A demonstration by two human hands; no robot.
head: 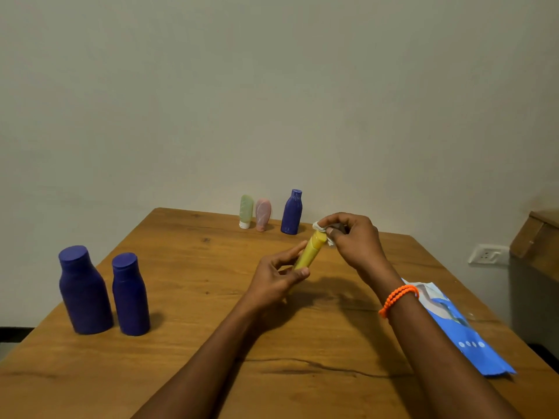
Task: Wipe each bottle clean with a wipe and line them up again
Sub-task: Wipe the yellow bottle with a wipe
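My left hand (pixel 279 275) grips the lower end of a yellow tube bottle (pixel 310 251), held tilted above the wooden table (pixel 193 285). My right hand (pixel 352 237) pinches a small white wipe (pixel 321 228) against the tube's upper end. Two large blue bottles (pixel 83 290) (pixel 130 294) stand upright at the near left. At the far edge stand a green tube (pixel 246 210), a pink tube (pixel 263 214) and a smaller blue bottle (pixel 292 212), in a row.
A blue wipe packet (pixel 459 328) lies on the table at the right, partly under my right forearm. A wooden box edge (pixel 535 237) and a wall socket (pixel 487 254) are at the far right. A plain wall stands behind the table.
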